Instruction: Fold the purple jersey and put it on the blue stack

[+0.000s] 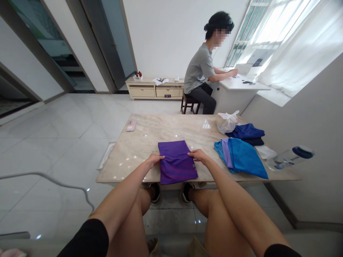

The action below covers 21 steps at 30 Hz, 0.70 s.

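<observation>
A purple cloth, folded into a rough square, lies on the near edge of the marble-topped table. Its front edge hangs slightly over the tabletop. My left hand pinches the cloth's left side between thumb and fingers. On the opposite side, my right hand grips the right edge in the same way. Faint creases run across the fabric between the two hands. A small print shows near its lower right corner.
To the right lie blue and lilac folded cloths, dark blue cloths, a white plastic bag and a water bottle. A pink packet rests at the far left corner. Beyond, a person sits at a white desk.
</observation>
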Motion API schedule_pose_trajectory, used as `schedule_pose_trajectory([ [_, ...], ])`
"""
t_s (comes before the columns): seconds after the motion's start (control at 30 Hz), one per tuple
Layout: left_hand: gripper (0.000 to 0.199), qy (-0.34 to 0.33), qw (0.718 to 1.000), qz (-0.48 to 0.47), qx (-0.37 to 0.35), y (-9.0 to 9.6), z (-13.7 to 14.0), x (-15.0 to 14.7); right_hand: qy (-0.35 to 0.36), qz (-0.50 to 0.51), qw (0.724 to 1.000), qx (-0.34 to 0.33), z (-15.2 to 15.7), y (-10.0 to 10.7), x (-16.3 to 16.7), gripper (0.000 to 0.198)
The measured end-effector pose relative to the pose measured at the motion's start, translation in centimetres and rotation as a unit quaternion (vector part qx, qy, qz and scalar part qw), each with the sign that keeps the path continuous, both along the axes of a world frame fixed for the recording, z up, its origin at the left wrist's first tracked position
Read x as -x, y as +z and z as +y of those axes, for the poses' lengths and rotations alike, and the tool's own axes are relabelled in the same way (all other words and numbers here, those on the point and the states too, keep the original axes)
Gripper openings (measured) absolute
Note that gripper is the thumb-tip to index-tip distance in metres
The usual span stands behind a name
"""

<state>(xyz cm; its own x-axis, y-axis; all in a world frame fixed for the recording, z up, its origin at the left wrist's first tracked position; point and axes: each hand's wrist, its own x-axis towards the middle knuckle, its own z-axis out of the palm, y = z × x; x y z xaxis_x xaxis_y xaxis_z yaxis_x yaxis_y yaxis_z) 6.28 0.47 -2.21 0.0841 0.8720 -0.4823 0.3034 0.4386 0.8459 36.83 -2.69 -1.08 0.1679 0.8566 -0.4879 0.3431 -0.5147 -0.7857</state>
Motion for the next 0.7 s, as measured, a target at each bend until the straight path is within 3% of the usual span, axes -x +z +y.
schedule_pose_trajectory([
  [0.17,0.054,0.004,0.997,-0.068,-0.026,2.4,1.0,0.3,-0.004,0.043,0.988,-0.145,0.1,1.8,-1.2,0.049],
  [0.4,0.062,-0.014,0.983,-0.102,-0.152,5.7,0.6,1.0,-0.035,0.054,0.957,-0.282,0.9,3.5,-1.3,0.064],
  [0.57,0.044,-0.010,0.972,-0.043,-0.231,6.7,1.1,1.7,-0.044,-0.048,0.929,-0.365,1.2,4.4,-0.9,0.047],
  [0.7,0.026,-0.009,0.957,0.035,-0.287,7.4,1.6,2.3,-0.004,-0.149,0.919,-0.365,0.6,5.6,-0.3,0.023],
])
